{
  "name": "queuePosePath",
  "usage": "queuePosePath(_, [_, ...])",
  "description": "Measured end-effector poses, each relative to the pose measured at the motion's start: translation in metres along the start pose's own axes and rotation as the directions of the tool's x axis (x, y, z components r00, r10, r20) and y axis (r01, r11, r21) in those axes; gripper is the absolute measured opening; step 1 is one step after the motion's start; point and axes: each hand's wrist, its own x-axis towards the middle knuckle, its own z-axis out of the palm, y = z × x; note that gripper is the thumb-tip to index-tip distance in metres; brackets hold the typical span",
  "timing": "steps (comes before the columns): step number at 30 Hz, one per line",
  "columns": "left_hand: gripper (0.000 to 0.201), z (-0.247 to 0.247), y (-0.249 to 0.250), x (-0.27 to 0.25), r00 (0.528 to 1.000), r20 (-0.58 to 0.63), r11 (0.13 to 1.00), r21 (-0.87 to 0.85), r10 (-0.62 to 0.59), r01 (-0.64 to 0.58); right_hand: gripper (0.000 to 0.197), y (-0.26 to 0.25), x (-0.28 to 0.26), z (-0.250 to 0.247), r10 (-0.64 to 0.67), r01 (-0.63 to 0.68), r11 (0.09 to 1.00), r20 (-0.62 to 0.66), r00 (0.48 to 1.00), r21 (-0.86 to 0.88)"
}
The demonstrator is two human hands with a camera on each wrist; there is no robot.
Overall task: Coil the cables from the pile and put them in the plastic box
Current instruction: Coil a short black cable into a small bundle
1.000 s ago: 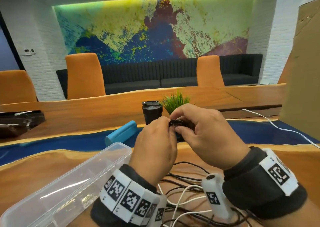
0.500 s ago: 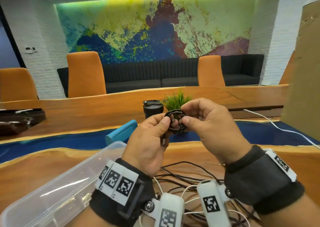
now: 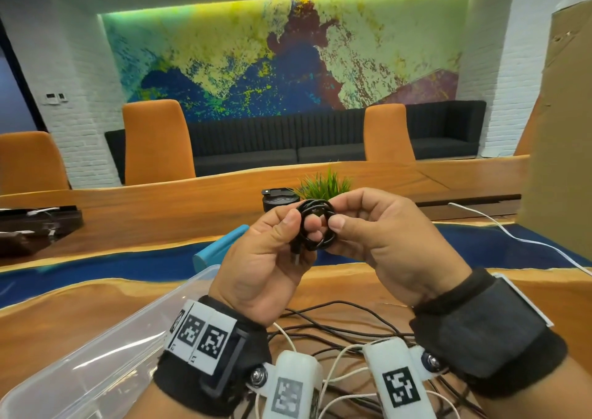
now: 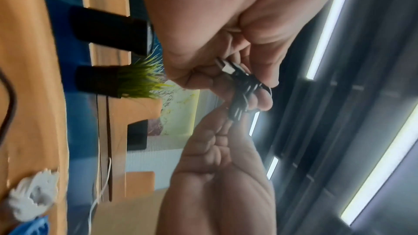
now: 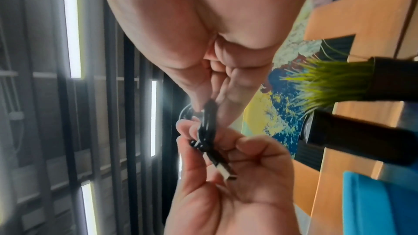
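Head view: both hands are raised above the table (image 3: pixel 96 303) with a small black cable coil (image 3: pixel 315 226) held between them. The left hand (image 3: pixel 269 258) pinches the coil's left side between thumb and fingers, its grip clamped on the cable; a plug end (image 3: pixel 296 252) hangs down beside the left thumb. The right hand (image 3: pixel 394 242) pinches the coil's right side, thumb in front, fingers curled behind. Below the wrists, a pile of loose black and white cables (image 3: pixel 336 332) lies on the table. The clear plastic box (image 3: pixel 89 370) sits open at lower left, just beside the pile. Behind the hands stand a small green plant (image 3: pixel 326 183) and a black cup (image 3: pixel 278 197).
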Motion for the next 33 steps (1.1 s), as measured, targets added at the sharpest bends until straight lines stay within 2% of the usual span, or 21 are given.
queuePosePath(2, [0.026, 0.000, 0.001, 0.000, 0.999, 0.011, 0.999, -0.017, -0.031, 0.031, 0.018, -0.001, -0.001, 0.001, -0.008, 0.008, 1.000, -0.009, 1.000, 0.005])
queuePosePath(5, [0.033, -0.001, 0.002, 0.002, 0.998, -0.016, 0.995, 0.076, -0.069, 0.070, 0.017, 0.002, -0.003, 0.005, -0.087, 0.077, 0.989, -0.076, 0.993, -0.125])
queuePosePath(8, [0.024, -0.001, 0.000, 0.002, 0.996, -0.052, 0.981, 0.177, -0.071, 0.079, 0.016, 0.005, -0.002, 0.009, -0.185, 0.156, 0.960, -0.109, 0.977, -0.234])
queuePosePath(11, [0.020, 0.001, -0.004, 0.003, 0.992, -0.101, 0.979, 0.179, -0.079, 0.096, 0.017, 0.006, 0.000, 0.008, -0.230, 0.188, 0.942, -0.126, 0.965, -0.279])
queuePosePath(15, [0.025, 0.005, -0.009, 0.004, 0.982, -0.157, 0.987, 0.109, -0.104, 0.122, 0.017, 0.008, 0.002, 0.003, -0.255, 0.191, 0.912, -0.138, 0.957, -0.362])
queuePosePath(18, [0.025, 0.006, -0.007, 0.005, 0.983, -0.166, 0.996, 0.028, -0.076, 0.082, 0.016, 0.009, 0.003, 0.002, -0.232, 0.171, 0.920, -0.140, 0.963, -0.353])
queuePosePath(21, [0.043, 0.005, -0.002, 0.004, 0.987, -0.158, 0.999, 0.004, -0.041, 0.042, 0.015, 0.009, 0.002, 0.004, -0.201, 0.153, 0.923, -0.102, 0.974, -0.352])
queuePosePath(23, [0.046, 0.006, 0.000, 0.001, 0.991, -0.121, 0.999, -0.017, -0.050, 0.049, 0.014, 0.008, 0.001, 0.005, -0.185, 0.142, 0.928, -0.095, 0.978, -0.345])
queuePosePath(26, [0.041, 0.010, -0.001, -0.002, 0.996, -0.027, 0.989, -0.124, -0.087, 0.083, 0.013, 0.001, -0.001, 0.004, -0.117, 0.097, 0.967, -0.074, 0.990, -0.234])
queuePosePath(29, [0.052, 0.007, -0.006, -0.001, 0.990, 0.105, 0.953, -0.278, -0.094, 0.120, 0.014, -0.008, -0.004, -0.001, -0.088, 0.085, 0.981, -0.007, 0.996, -0.174])
queuePosePath(31, [0.053, 0.010, -0.008, -0.001, 0.993, 0.090, 0.953, -0.286, -0.080, 0.103, 0.012, -0.010, -0.005, -0.004, -0.131, 0.132, 0.957, 0.020, 0.991, -0.258])
queuePosePath(33, [0.047, 0.017, -0.007, -0.002, 0.995, 0.001, 0.968, -0.234, -0.097, 0.094, 0.010, -0.009, -0.003, -0.006, -0.191, 0.184, 0.891, 0.026, 0.981, -0.414])
